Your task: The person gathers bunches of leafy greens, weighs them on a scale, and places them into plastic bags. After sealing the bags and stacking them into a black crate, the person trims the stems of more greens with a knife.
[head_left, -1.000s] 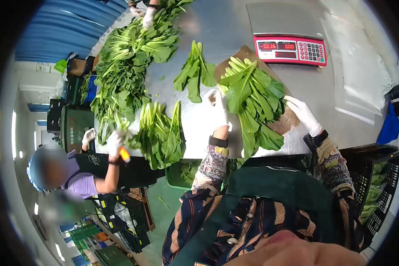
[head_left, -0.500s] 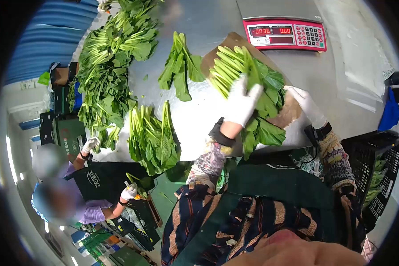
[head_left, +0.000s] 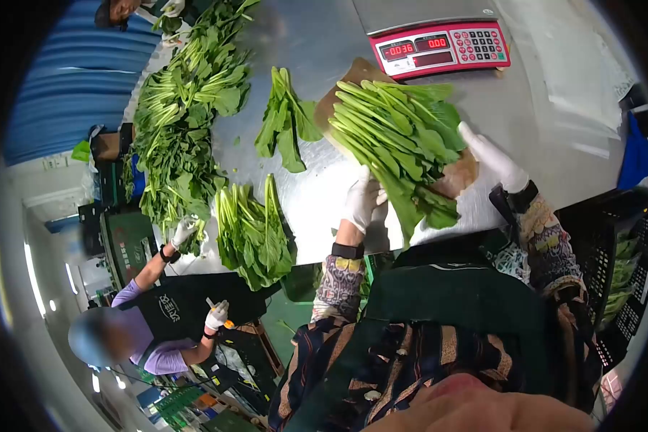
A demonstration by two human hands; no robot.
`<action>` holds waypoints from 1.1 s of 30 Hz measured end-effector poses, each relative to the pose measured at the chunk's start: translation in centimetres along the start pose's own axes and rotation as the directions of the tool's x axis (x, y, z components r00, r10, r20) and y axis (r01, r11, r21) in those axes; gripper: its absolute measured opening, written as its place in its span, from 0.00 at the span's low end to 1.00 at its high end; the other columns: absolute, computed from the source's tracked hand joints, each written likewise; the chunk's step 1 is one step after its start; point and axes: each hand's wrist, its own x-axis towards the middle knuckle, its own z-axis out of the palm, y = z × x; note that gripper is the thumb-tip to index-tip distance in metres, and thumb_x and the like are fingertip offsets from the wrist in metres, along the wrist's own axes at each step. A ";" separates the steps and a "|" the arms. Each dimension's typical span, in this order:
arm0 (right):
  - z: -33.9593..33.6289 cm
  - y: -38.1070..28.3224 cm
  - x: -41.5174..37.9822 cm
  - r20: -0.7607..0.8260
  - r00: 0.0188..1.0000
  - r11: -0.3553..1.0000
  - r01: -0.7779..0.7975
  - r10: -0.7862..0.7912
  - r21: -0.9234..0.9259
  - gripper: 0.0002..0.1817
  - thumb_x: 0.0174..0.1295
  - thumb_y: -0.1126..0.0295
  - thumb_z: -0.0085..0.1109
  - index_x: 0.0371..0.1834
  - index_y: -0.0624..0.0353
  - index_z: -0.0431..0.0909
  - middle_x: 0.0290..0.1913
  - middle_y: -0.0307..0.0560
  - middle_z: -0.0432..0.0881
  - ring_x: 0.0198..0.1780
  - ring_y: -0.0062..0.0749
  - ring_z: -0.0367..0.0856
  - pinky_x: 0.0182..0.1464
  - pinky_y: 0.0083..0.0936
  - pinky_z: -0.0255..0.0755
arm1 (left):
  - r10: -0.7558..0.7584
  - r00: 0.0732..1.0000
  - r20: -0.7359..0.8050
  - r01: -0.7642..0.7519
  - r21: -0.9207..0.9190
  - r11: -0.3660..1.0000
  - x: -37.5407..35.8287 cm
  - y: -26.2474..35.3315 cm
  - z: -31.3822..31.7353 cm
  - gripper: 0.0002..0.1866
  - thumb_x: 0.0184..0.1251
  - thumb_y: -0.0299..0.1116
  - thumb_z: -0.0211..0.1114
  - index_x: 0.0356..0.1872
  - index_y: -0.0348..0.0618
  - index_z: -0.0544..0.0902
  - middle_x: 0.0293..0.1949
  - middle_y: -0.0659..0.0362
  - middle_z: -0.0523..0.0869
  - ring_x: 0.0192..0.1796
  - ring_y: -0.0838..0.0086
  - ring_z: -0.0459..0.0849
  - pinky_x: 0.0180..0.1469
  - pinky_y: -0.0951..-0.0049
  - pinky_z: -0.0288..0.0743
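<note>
A bunch of leafy greens with pale green stems (head_left: 389, 126) lies on a brown paper sheet (head_left: 459, 178) on the metal table. My left hand (head_left: 363, 200), in a white glove, is at the bunch's near left edge, fingers apart beside the leaves. My right hand (head_left: 495, 160), also gloved, is at the right end, fingers stretched out with the tips close to the leaves. A small bunch of greens (head_left: 288, 119) lies to the left, and a larger bunch (head_left: 248, 237) sits at the table's near edge.
A red digital scale (head_left: 439, 47) stands behind the paper. A long heap of greens (head_left: 180, 122) covers the table's left side. A co-worker (head_left: 165, 309) holds a small knife at the left; another person (head_left: 122, 11) is at the far end. A black crate (head_left: 619, 281) stands right.
My left hand has moved off the top of the bunch, down to its near left edge. The stems and leaves now lie more spread out. The co-worker's hand reaches into the heap.
</note>
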 end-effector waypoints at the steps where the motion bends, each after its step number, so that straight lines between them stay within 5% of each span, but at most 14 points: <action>1: -0.1 1.0 0.9 -0.055 0.998 0.850 -0.052 0.027 -0.524 0.23 0.70 0.54 0.43 0.54 0.64 0.71 0.40 0.38 0.80 0.37 0.22 0.79 0.44 0.18 0.72 | 0.018 0.998 0.060 -0.017 -0.008 1.000 -0.2 0.4 1.3 0.30 0.64 0.55 0.57 0.46 0.32 0.74 0.37 0.50 0.80 0.37 0.67 0.81 0.39 0.74 0.77; 2: 3.8 -1.6 -1.7 0.087 0.994 0.636 0.112 -0.070 -0.763 0.27 0.62 0.56 0.53 0.58 0.65 0.66 0.46 0.49 0.78 0.46 0.32 0.79 0.47 0.24 0.72 | -0.035 0.999 -0.018 0.034 -0.040 0.999 -0.6 1.1 3.4 0.30 0.64 0.56 0.57 0.46 0.32 0.74 0.36 0.50 0.80 0.37 0.68 0.81 0.39 0.75 0.78; 3: 5.3 1.3 -2.1 0.153 0.892 0.299 0.298 -0.426 -0.906 0.36 0.52 0.58 0.61 0.62 0.62 0.61 0.58 0.60 0.69 0.56 0.44 0.73 0.53 0.33 0.71 | -0.134 0.989 0.069 0.137 -0.035 0.990 0.3 1.1 3.9 0.32 0.64 0.58 0.55 0.46 0.30 0.73 0.40 0.49 0.78 0.41 0.67 0.79 0.40 0.77 0.77; 5: 7.9 4.7 -2.1 -0.019 0.857 0.075 0.023 -0.514 -0.997 0.39 0.48 0.60 0.65 0.64 0.60 0.60 0.66 0.63 0.59 0.61 0.50 0.67 0.57 0.37 0.69 | -0.106 0.989 0.105 0.109 -0.027 0.994 1.6 0.2 5.5 0.33 0.65 0.57 0.55 0.46 0.27 0.72 0.41 0.47 0.78 0.41 0.67 0.79 0.41 0.78 0.78; 8: 4.9 5.5 -2.3 -0.142 0.802 0.195 -0.032 -0.581 -0.980 0.29 0.52 0.66 0.61 0.58 0.65 0.68 0.61 0.62 0.68 0.56 0.51 0.73 0.54 0.34 0.72 | -0.126 0.986 0.109 0.124 0.022 0.992 -0.7 0.6 7.8 0.33 0.67 0.57 0.52 0.47 0.27 0.72 0.41 0.47 0.78 0.42 0.67 0.80 0.43 0.75 0.78; 10: 1.6 6.2 -4.5 -0.125 0.699 0.460 0.314 -0.704 -0.831 0.17 0.56 0.70 0.56 0.48 0.68 0.76 0.50 0.59 0.77 0.47 0.50 0.79 0.46 0.32 0.75 | -0.226 0.912 0.342 0.214 0.073 0.974 -0.2 -0.4 7.1 0.32 0.69 0.56 0.49 0.50 0.28 0.71 0.40 0.48 0.80 0.44 0.67 0.81 0.43 0.74 0.76; 11: 0.2 6.8 -6.2 -0.179 0.668 0.468 0.282 -0.722 -0.837 0.17 0.56 0.70 0.56 0.48 0.68 0.76 0.50 0.59 0.77 0.47 0.50 0.79 0.46 0.32 0.75 | -0.255 0.940 0.228 0.202 0.234 0.951 -2.4 1.0 9.3 0.28 0.70 0.53 0.49 0.46 0.30 0.74 0.35 0.51 0.82 0.37 0.69 0.83 0.37 0.77 0.76; 13: -1.5 8.1 -11.2 -0.154 0.564 0.420 0.379 -0.811 -0.825 0.15 0.55 0.77 0.55 0.47 0.64 0.77 0.45 0.57 0.80 0.44 0.47 0.81 0.45 0.29 0.74 | -0.015 0.974 0.225 -0.079 0.403 0.912 -3.9 1.9 11.8 0.21 0.69 0.47 0.54 0.40 0.34 0.79 0.25 0.56 0.83 0.27 0.74 0.83 0.29 0.80 0.75; 15: -1.2 8.7 -17.8 -0.408 0.675 0.724 0.277 -0.614 -0.632 0.17 0.53 0.81 0.55 0.48 0.63 0.77 0.47 0.55 0.80 0.44 0.42 0.81 0.45 0.26 0.74 | 0.268 0.940 0.210 -0.333 0.396 0.856 -3.2 2.6 14.6 0.17 0.70 0.44 0.54 0.38 0.37 0.80 0.22 0.60 0.82 0.23 0.79 0.81 0.26 0.82 0.72; 17: -0.9 9.5 -23.6 -0.387 0.521 0.563 0.231 -0.760 -0.794 0.18 0.50 0.84 0.56 0.47 0.66 0.77 0.46 0.54 0.80 0.43 0.38 0.81 0.45 0.24 0.74 | 0.371 0.872 0.318 -0.475 0.370 0.798 -1.0 3.4 18.2 0.14 0.69 0.39 0.56 0.39 0.37 0.81 0.25 0.61 0.82 0.23 0.80 0.79 0.29 0.83 0.70; 21: -0.5 13.5 -31.8 -0.618 0.345 0.669 0.044 -0.707 -0.742 0.15 0.49 0.85 0.57 0.42 0.65 0.78 0.43 0.55 0.81 0.41 0.37 0.82 0.41 0.25 0.73 | 0.467 0.646 0.603 -0.736 0.329 0.592 5.3 0.2 29.3 0.14 0.61 0.31 0.65 0.47 0.39 0.81 0.37 0.61 0.81 0.36 0.82 0.77 0.39 0.82 0.71; 25: 1.1 16.9 -35.8 -0.618 0.059 0.564 -0.349 -0.784 -0.749 0.13 0.47 0.87 0.54 0.38 0.68 0.78 0.33 0.55 0.81 0.34 0.45 0.82 0.36 0.27 0.73 | 0.388 0.340 0.857 -0.933 0.360 0.024 11.5 -6.9 38.6 0.22 0.49 0.31 0.72 0.48 0.43 0.80 0.44 0.60 0.81 0.39 0.74 0.79 0.43 0.73 0.74; 29: 1.7 18.0 -38.1 -0.673 -0.094 0.670 -0.266 -0.733 -0.693 0.13 0.49 0.86 0.55 0.40 0.69 0.78 0.32 0.56 0.81 0.32 0.46 0.81 0.35 0.28 0.73 | 0.302 0.535 0.789 -0.815 0.576 -0.061 17.5 -9.9 41.8 0.13 0.46 0.33 0.73 0.34 0.42 0.84 0.34 0.56 0.83 0.40 0.63 0.82 0.45 0.68 0.74; 33: 1.2 18.4 -39.6 -0.792 -0.081 0.796 -0.046 -0.606 -0.604 0.14 0.51 0.85 0.56 0.42 0.67 0.78 0.35 0.54 0.82 0.35 0.40 0.82 0.40 0.26 0.72 | 0.537 0.505 0.676 -0.863 0.371 0.343 13.4 -4.5 43.0 0.11 0.54 0.38 0.65 0.32 0.42 0.85 0.32 0.51 0.85 0.35 0.59 0.82 0.40 0.65 0.75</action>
